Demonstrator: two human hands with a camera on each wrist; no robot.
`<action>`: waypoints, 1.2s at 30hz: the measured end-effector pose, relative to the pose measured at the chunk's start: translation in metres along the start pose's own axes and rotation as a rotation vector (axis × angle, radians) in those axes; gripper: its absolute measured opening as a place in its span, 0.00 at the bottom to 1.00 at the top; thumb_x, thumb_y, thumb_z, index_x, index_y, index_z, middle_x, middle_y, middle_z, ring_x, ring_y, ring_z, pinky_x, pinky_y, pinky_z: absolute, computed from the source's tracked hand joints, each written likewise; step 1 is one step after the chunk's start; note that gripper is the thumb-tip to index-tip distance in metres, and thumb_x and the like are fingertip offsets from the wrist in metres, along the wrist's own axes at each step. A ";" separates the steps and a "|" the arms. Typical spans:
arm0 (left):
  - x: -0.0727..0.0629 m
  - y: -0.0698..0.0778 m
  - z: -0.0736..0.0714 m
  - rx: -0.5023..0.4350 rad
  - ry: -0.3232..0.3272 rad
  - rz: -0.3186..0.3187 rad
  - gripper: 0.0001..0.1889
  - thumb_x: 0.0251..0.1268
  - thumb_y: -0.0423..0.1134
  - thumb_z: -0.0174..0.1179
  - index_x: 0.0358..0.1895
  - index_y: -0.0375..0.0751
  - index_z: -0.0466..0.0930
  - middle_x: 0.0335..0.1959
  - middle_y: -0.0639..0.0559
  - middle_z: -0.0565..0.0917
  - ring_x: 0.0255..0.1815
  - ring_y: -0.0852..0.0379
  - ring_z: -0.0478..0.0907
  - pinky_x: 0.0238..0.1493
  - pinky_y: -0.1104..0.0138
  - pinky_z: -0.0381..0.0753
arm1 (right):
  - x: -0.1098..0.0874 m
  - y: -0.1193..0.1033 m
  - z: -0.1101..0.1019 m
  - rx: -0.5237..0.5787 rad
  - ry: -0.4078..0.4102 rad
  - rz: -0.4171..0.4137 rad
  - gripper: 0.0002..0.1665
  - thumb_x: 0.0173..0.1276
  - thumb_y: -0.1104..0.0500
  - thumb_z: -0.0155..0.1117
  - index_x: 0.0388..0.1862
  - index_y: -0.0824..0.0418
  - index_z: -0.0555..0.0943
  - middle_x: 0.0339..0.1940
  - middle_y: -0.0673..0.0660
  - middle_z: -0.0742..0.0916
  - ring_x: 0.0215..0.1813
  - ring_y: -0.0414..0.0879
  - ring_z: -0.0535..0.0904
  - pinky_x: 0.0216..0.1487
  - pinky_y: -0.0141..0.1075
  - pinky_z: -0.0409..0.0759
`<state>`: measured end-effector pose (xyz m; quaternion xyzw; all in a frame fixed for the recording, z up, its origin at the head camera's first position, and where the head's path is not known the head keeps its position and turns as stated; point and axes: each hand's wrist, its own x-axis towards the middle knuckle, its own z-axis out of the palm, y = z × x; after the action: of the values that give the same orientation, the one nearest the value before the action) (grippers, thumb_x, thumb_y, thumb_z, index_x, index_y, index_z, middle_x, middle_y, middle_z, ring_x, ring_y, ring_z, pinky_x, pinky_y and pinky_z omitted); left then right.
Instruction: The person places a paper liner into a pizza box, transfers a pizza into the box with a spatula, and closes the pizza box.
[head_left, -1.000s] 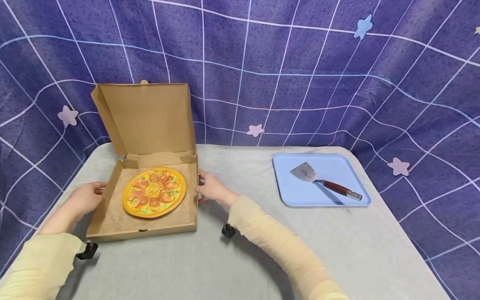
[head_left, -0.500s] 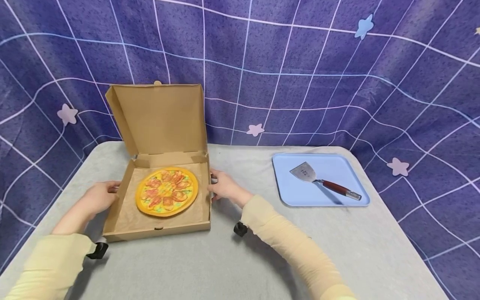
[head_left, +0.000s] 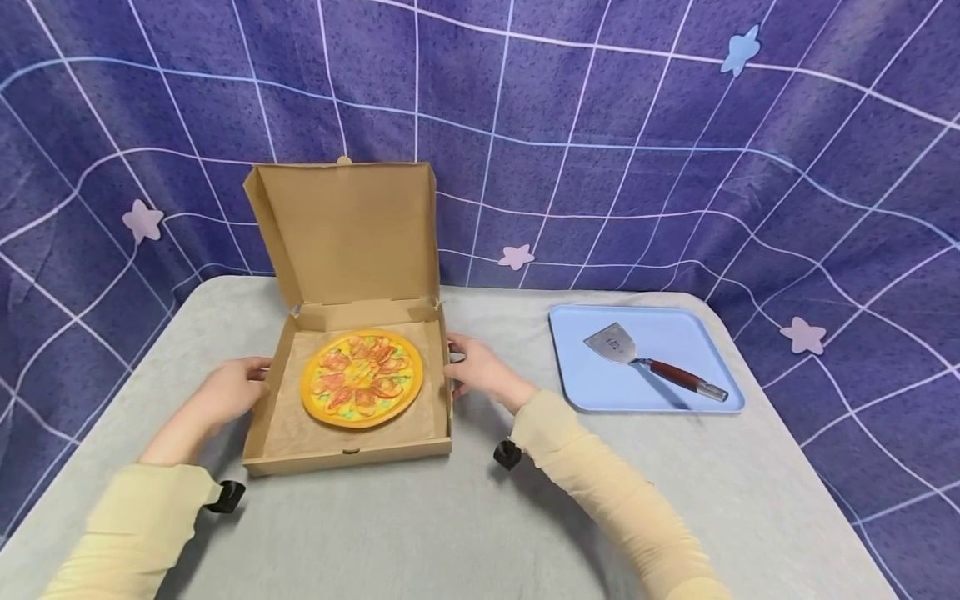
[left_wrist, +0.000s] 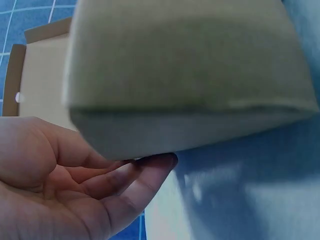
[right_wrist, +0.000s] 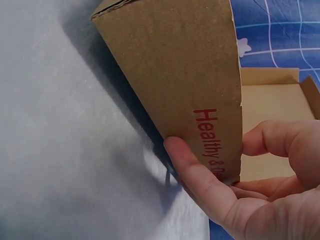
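Note:
An open cardboard pizza box (head_left: 352, 237) is on the left half of the table, its lid standing up at the back. Inside, on brown paper, lies a round pizza (head_left: 362, 377) with a yellow crust and reddish toppings. My left hand (head_left: 228, 392) holds the box by its left side; the left wrist view shows fingertips (left_wrist: 165, 162) at the lower edge. On the opposite side, my right hand (head_left: 483, 371) grips the box wall. In the right wrist view, fingers (right_wrist: 200, 182) lie against the outside, near red "Healthy" lettering, with the thumb at the upper edge.
A light blue tray (head_left: 678, 332) stands on the right of the grey-covered table (head_left: 390, 533). On it lies a pizza server (head_left: 671, 372) with a flat metal blade and brown handle. A purple curtain (head_left: 570, 108) with a grid pattern and stars hangs behind the table.
Both hands have moved the pizza box to the right across the table, with the pizza in it. The tray and pizza server have stayed put; the head view has shifted slightly.

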<state>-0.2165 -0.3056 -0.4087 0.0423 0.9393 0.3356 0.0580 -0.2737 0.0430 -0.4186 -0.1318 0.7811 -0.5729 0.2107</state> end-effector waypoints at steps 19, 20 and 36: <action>0.007 0.038 0.030 -0.046 -0.041 0.014 0.27 0.56 0.24 0.47 0.62 0.15 0.61 0.52 0.22 0.75 0.47 0.36 0.78 0.38 0.59 0.83 | -0.030 0.014 -0.039 0.004 0.026 0.025 0.45 0.54 0.75 0.50 0.74 0.65 0.54 0.65 0.70 0.71 0.53 0.64 0.78 0.30 0.47 0.84; 0.008 0.040 0.031 -0.052 -0.044 0.014 0.28 0.56 0.25 0.46 0.62 0.15 0.60 0.52 0.22 0.75 0.48 0.36 0.78 0.39 0.59 0.83 | -0.030 0.016 -0.040 0.007 0.028 0.027 0.45 0.54 0.75 0.50 0.74 0.65 0.54 0.65 0.70 0.70 0.53 0.63 0.78 0.29 0.46 0.84; 0.016 0.061 0.050 -0.104 -0.057 0.016 0.27 0.58 0.24 0.47 0.62 0.17 0.62 0.52 0.25 0.76 0.52 0.36 0.76 0.43 0.58 0.82 | -0.048 0.025 -0.063 -0.004 0.047 0.041 0.44 0.57 0.75 0.49 0.74 0.68 0.51 0.67 0.72 0.68 0.55 0.65 0.76 0.28 0.41 0.84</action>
<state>-0.2229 -0.2256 -0.4098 0.0561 0.9182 0.3829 0.0844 -0.2610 0.1254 -0.4181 -0.1026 0.7894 -0.5700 0.2036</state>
